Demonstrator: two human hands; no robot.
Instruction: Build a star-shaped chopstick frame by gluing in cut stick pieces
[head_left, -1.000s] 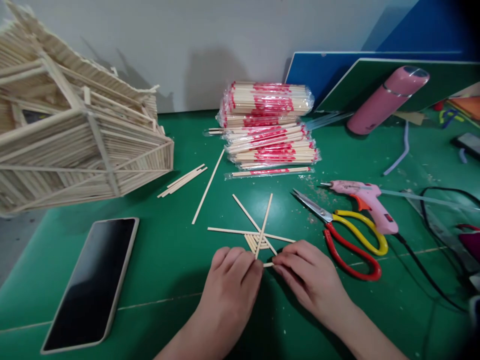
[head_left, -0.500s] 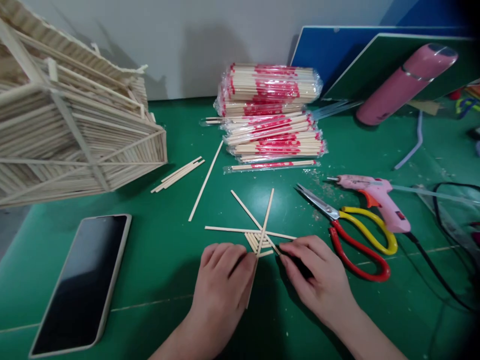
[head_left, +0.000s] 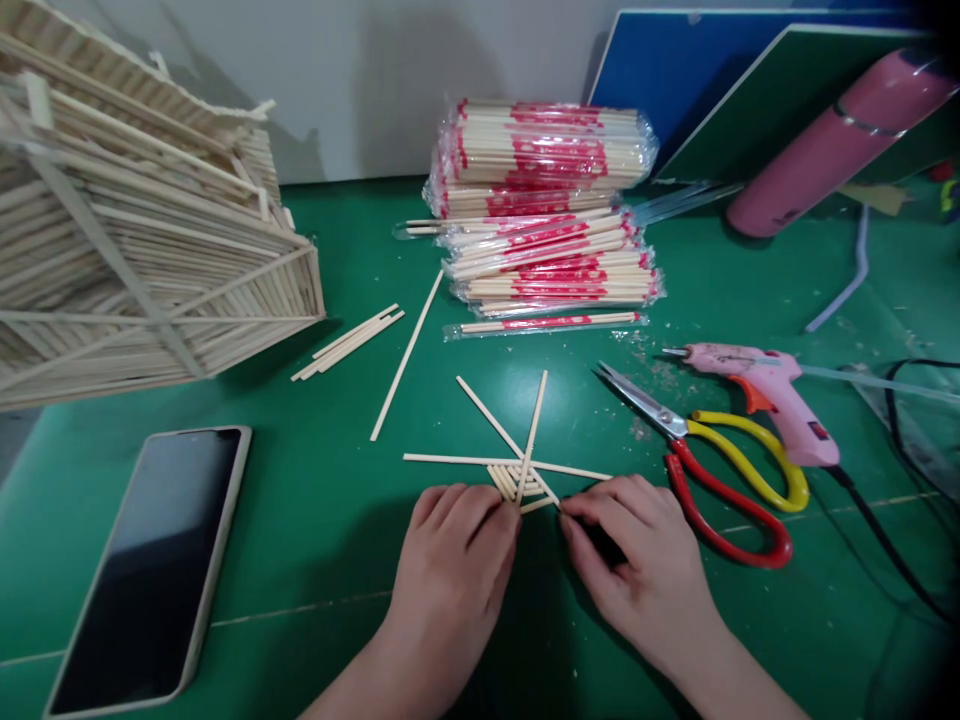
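Note:
Several wooden sticks, like bare chopsticks, lie crossed in a star shape in front of me. Shorter pieces form a small nested patch (head_left: 532,489) at its lower middle. My left hand (head_left: 454,575) is closed, its thumb and forefinger at the lower end of the upright stick (head_left: 533,420). With thumb and forefinger pinched, my right hand (head_left: 637,560) grips the lower right end of the slanting stick (head_left: 487,415). A level stick (head_left: 450,460) crosses behind both and reaches my right fingers. The left fingertips are partly hidden.
Wrapped chopstick packs (head_left: 551,220) are piled at the back. Scissors (head_left: 675,425) and a pink glue gun (head_left: 772,385) lie right, near a pink flask (head_left: 832,150). At left are a phone (head_left: 150,570), loose sticks (head_left: 349,345) and a large stick-built model (head_left: 157,240).
The camera view has shifted slightly. A stick length seen below my left hand earlier is now out of sight. My right fingers have barely moved, and the crossed sticks keep their arrangement.

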